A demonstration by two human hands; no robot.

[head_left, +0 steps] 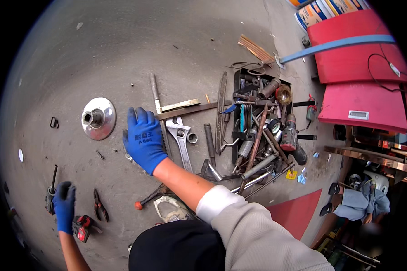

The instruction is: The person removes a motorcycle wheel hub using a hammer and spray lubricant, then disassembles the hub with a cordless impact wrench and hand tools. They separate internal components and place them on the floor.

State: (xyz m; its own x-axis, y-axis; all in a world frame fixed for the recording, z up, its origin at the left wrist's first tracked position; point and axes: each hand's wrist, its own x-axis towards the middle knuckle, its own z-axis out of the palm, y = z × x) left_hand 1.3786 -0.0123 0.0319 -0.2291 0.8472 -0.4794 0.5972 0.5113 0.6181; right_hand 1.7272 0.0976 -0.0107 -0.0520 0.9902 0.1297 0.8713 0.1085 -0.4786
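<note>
My left hand (65,205), in a blue glove with dark finger pads, is at the lower left, fingers loosely bent and no held object showing. Beside it are a dark tool with a long thin shaft (50,198), a red-and-black power tool (82,227) and pliers (100,206). My right hand (144,141), also blue-gloved, reaches over the floor, back upward and fingers extended; its palm side is hidden. Left of it lies a shiny round flanged metal part (99,118) with a central hub. To its right lie an adjustable wrench (181,137) and a flat metal bar (190,109).
A black tool tray (236,153) overflows with tools at centre right, including a cordless drill (289,133). A hammer-like tool with a red end (139,205) lies near my legs. Red panels (357,49) and a blue bar (334,47) occupy the upper right. Another person (364,203) is at the right.
</note>
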